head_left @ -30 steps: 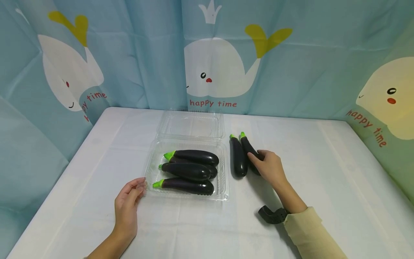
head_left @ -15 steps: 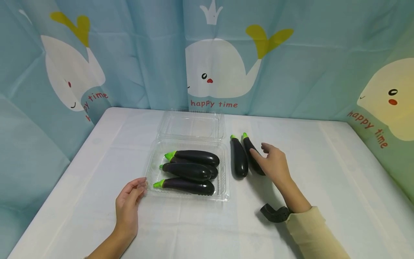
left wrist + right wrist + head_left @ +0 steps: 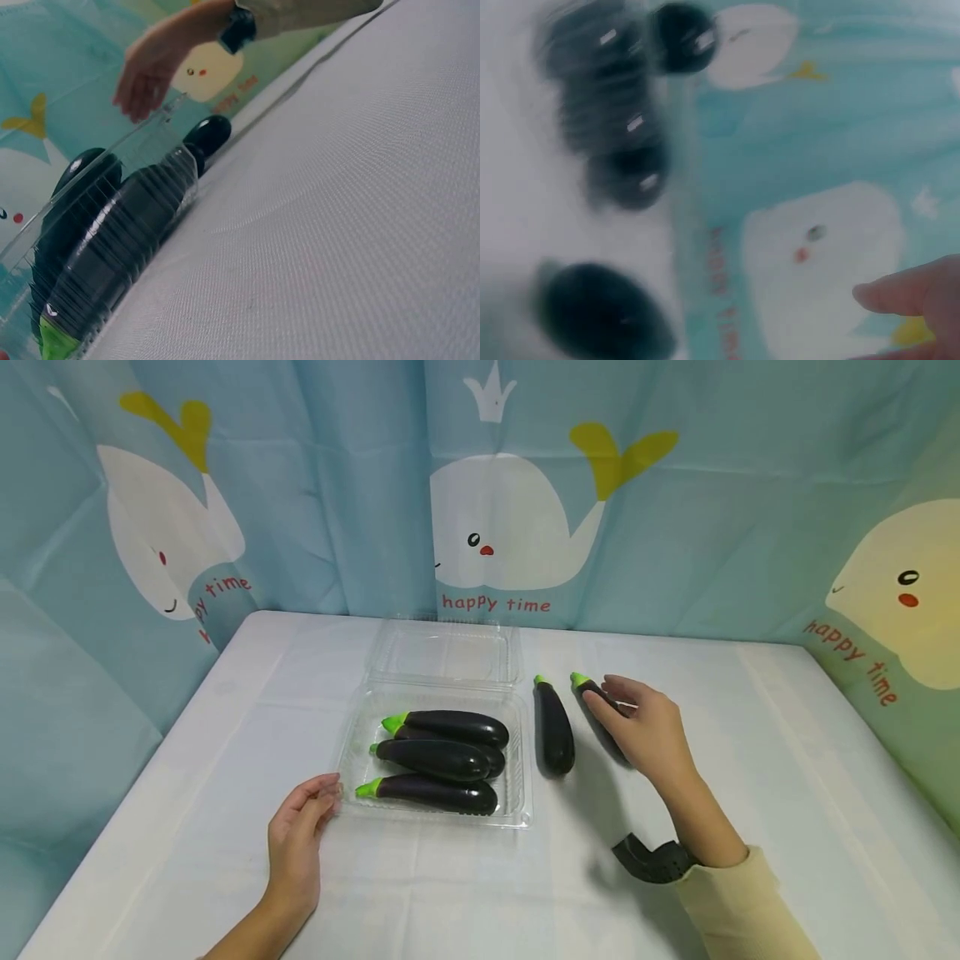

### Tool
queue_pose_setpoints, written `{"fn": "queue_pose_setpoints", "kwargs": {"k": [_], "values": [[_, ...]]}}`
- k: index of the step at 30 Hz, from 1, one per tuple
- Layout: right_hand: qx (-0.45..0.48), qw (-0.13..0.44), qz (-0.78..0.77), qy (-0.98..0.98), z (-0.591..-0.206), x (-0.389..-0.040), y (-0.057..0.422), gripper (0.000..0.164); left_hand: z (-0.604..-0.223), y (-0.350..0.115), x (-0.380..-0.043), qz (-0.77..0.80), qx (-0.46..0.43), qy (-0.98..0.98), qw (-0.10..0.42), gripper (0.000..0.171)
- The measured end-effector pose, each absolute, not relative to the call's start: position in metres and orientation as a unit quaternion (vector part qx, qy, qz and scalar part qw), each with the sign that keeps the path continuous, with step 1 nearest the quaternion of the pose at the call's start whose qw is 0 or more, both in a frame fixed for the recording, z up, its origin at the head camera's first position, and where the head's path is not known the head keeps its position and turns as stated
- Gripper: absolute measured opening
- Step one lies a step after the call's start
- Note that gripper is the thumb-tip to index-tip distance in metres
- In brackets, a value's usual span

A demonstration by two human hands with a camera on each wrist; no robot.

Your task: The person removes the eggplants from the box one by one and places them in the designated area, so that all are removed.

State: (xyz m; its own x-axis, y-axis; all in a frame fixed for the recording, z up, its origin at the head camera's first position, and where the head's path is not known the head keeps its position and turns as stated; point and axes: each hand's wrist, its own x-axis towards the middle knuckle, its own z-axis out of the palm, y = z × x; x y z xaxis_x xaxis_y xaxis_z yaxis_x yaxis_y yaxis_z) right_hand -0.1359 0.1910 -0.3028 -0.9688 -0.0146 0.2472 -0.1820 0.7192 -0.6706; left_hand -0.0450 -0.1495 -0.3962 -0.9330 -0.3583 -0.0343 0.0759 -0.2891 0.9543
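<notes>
Several glossy dark eggplants (image 3: 431, 760) with green stems lie in a clear plastic clamshell box (image 3: 517, 806). My left hand (image 3: 296, 831) pinches its front left corner between thumb and fingers. Right of the box, one eggplant (image 3: 555, 731) lies lengthwise on the white cloth. Beside it, another eggplant (image 3: 600, 727) lies slanted beneath my right hand (image 3: 648, 722), whose thumb overlaps it in the head view. In the right wrist view the thumb (image 3: 892, 292) stands apart from a finger, with nothing between them. Over the box wall, the left wrist view shows the same hand (image 3: 146, 75) with loosely bent fingers.
The box's clear lid (image 3: 442, 652) lies folded back toward the rear edge. A black wrist mount (image 3: 652, 860) sits on my right wrist by a beige sleeve (image 3: 738, 902). A blue curtain (image 3: 337, 485) with whale prints hangs behind the table's white cloth (image 3: 787, 760).
My right hand has shifted right and slightly away from me. The eggplant beneath it has also shifted right, widening the gap between the two loose eggplants. My left hand stays at the box corner.
</notes>
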Motion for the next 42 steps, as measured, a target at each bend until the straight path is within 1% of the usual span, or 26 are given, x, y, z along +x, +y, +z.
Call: {"fn": "queue_pose_setpoints", "kwargs": {"k": [4,10,18,24,30,33,39,42], "values": [[0.064,0.130,0.393,-0.908,-0.291,-0.128,0.185,0.050,-0.397,-0.150,-0.045,-0.793,0.114,-0.581,0.141,0.020],[0.084,0.122,0.411,-0.900,-0.282,-0.121,0.178,0.050,-0.397,-0.150,-0.045,-0.794,0.118,-0.579,0.140,0.020],[0.103,0.133,0.412,-0.896,-0.270,-0.108,0.167,0.049,-0.396,-0.150,-0.044,-0.792,0.123,-0.582,0.136,0.020],[0.152,0.113,0.402,-0.896,-0.273,-0.104,0.154,0.054,-0.396,-0.150,-0.045,-0.791,0.125,-0.583,0.136,0.019],[0.186,0.116,0.377,-0.900,-0.278,-0.104,0.145,0.058,-0.397,-0.149,-0.045,-0.794,0.129,-0.578,0.136,0.020],[0.196,0.102,0.371,-0.902,-0.282,-0.105,0.141,0.060,-0.397,-0.149,-0.045,-0.794,0.129,-0.578,0.136,0.020],[0.233,0.034,0.332,-0.913,-0.292,-0.107,0.125,0.073,-0.398,-0.149,-0.046,-0.795,0.127,-0.577,0.139,0.021],[0.247,0.013,0.314,-0.917,-0.295,-0.108,0.116,0.076,-0.398,-0.149,-0.046,-0.794,0.126,-0.578,0.139,0.021]]}}
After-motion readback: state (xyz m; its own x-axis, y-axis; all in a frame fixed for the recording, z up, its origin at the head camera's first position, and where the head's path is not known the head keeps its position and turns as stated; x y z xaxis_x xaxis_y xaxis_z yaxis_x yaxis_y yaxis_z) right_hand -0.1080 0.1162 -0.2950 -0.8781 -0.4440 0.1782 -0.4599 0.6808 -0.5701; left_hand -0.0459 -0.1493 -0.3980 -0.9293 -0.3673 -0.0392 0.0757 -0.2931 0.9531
